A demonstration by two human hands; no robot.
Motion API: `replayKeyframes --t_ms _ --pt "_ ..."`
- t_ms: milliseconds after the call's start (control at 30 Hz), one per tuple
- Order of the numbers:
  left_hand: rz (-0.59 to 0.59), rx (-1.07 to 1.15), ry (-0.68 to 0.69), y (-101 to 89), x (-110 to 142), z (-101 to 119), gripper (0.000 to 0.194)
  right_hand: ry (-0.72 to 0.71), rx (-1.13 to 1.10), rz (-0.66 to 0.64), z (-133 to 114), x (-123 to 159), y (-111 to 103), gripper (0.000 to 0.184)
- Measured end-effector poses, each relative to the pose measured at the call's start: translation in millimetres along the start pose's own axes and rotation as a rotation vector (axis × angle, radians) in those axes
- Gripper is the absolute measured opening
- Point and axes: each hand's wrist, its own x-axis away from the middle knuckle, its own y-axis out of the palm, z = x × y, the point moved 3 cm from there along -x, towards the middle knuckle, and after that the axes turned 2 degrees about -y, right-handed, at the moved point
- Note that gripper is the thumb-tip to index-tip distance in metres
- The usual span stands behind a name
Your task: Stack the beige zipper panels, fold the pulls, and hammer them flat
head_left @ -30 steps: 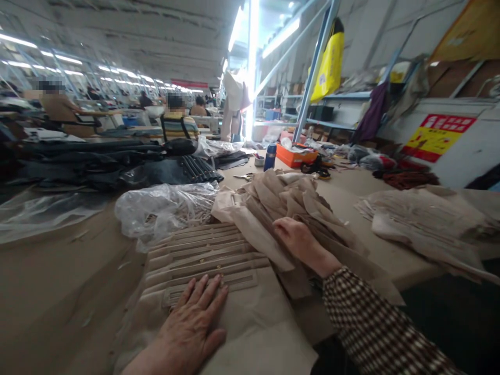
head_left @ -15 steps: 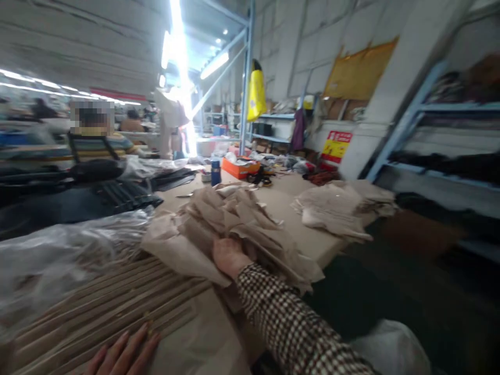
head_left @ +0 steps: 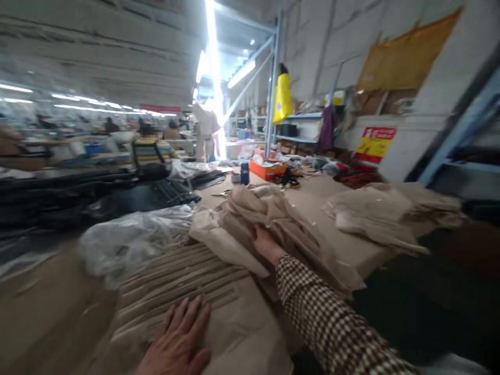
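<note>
My left hand lies flat, fingers spread, on a layered stack of beige cut fabric pieces near the table's front edge. My right hand, in a checked sleeve, reaches into a loose heap of beige fabric pieces just beyond the stack. Its fingers are tucked under the cloth and hidden. The picture is blurred by head movement.
A clear plastic bag lies left of the stack. Another beige fabric pile sits at the right table edge. Dark garments, a blue bottle and an orange box stand farther back. A person in a striped top sits beyond.
The view swung right, then partly back left. My left hand stayed flat on the stack. My right hand stayed in the loose heap, its fingers now deeper under the cloth.
</note>
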Motion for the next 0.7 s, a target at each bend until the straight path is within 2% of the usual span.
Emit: replayKeyframes --t_ms 133,233,300,367,433,500,533,600,667,700 --pt "-0.153 0.126 -0.078 -15.8 -8.2 9.3 0.068 0.011 -0.079 -0.025 12.2 -18.4 8.9 0.031" --pt "-0.230 0.173 -0.089 -25.7 -9.9 11.7 0.073 0.010 -0.145 -0.018 13.4 -20.0 -4.5 0.019" --pt "-0.186 0.209 -0.082 -35.3 -14.3 9.7 0.066 -0.027 -0.210 0.022 5.9 -19.1 -22.7 0.013" --pt "-0.013 0.328 -0.042 -52.3 -27.2 8.4 0.048 -0.089 -0.289 0.074 -8.3 -17.6 -45.6 0.014" --pt "0.209 0.580 0.002 -76.4 -48.8 10.1 0.037 -0.157 -0.360 0.120 -27.3 -11.7 -69.2 0.016" --pt "0.337 0.973 -0.038 -101.5 -75.8 15.3 0.040 -0.216 -0.396 0.159 -48.8 2.5 -87.4 0.017" --pt "0.348 1.201 -0.086 -112.3 -89.2 20.0 0.047 -0.243 -0.406 0.176 -59.6 12.7 -92.4 0.017" --pt "0.281 1.629 -0.186 -127.6 -111.4 33.2 0.059 -0.329 -0.449 0.213 -79.4 35.2 -91.3 0.023" --pt "0.181 1.904 -0.276 -132.1 -125.7 44.3 0.057 -0.431 -0.485 0.174 -92.7 52.3 -74.0 0.030" --pt "0.159 1.961 -0.344 -129.8 -130.4 46.4 0.051 -0.454 -0.462 0.172 -95.0 56.8 -62.4 0.033"
